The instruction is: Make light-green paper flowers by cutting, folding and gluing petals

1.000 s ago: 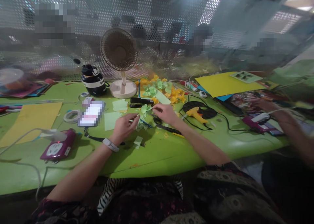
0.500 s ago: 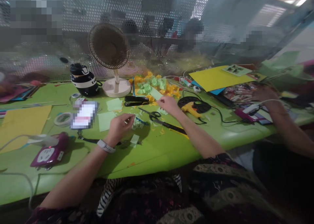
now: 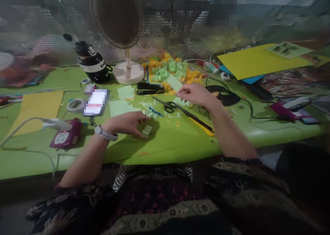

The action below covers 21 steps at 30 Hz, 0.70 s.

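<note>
My left hand (image 3: pixel 127 122) lies palm down on the green table (image 3: pixel 165 145), fingers curled, with the tips pinching a small pale green paper piece (image 3: pixel 146 131). My right hand (image 3: pixel 196 94) hovers farther back, its fingers drawn together in a pinch beside a pale green paper strip (image 3: pixel 174 82); what it holds is unclear. Black-handled scissors (image 3: pixel 168 106) and paper scraps (image 3: pixel 152 111) lie between the hands. A heap of green and yellow paper flowers (image 3: pixel 172 70) sits behind the right hand.
A desk fan (image 3: pixel 121 22) and a black stapler (image 3: pixel 149 88) stand at the back. A phone (image 3: pixel 96 102), tape roll (image 3: pixel 74 105) and magenta device (image 3: pixel 64 137) lie left. A yellow-handled cutter (image 3: pixel 201 122), cables and yellow sheets (image 3: pixel 255 59) lie right.
My right hand let go of the green paper flower and moved back toward the flower heap. My left hand dropped onto the small paper piece. The view tilted down.
</note>
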{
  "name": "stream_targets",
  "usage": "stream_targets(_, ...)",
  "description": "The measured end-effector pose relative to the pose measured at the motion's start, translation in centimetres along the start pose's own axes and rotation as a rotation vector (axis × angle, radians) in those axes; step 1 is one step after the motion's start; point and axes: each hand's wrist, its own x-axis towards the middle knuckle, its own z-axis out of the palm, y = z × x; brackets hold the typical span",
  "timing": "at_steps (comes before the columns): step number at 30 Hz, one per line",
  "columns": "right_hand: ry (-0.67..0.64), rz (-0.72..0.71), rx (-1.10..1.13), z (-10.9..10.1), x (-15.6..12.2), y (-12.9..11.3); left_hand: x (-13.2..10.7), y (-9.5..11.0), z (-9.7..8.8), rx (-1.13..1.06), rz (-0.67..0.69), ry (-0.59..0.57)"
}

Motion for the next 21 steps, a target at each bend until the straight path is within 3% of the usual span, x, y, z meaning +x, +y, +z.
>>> stream_targets(5, -0.04, 0.035, -0.243, 0.4, 0.6, 1.2, 1.3, 1.1, 1.6, 0.039, -0.049, 0.056)
stream_targets(9, -0.044, 0.015, -0.244, 0.6, 1.0, 1.3, 0.5, 0.9, -0.5, -0.147, -0.051, 0.085)
stream_targets(12, -0.075, -0.023, -0.195, 0.5, 0.7, 0.6, -1.1, -1.6, -3.0, -0.083, -0.253, 0.497)
stream_targets(13, -0.092, -0.042, -0.179, 0.5, 0.6, 0.2, -1.6, -2.8, -3.6, 0.009, -0.339, 0.591)
stream_targets(15, -0.151, -0.087, -0.151, 0.6, 0.2, -0.8, -2.0, -5.3, -4.4, 0.227, -0.468, 0.671)
stream_targets(18, -0.282, -0.119, -0.163, 1.2, -0.4, -2.6, -1.1, -7.8, -4.6, 0.372, -0.621, 0.607)
stream_targets(21, -0.381, -0.165, -0.197, 1.8, -1.0, -3.9, 1.2, -8.7, -4.4, 0.394, -0.691, 0.511)
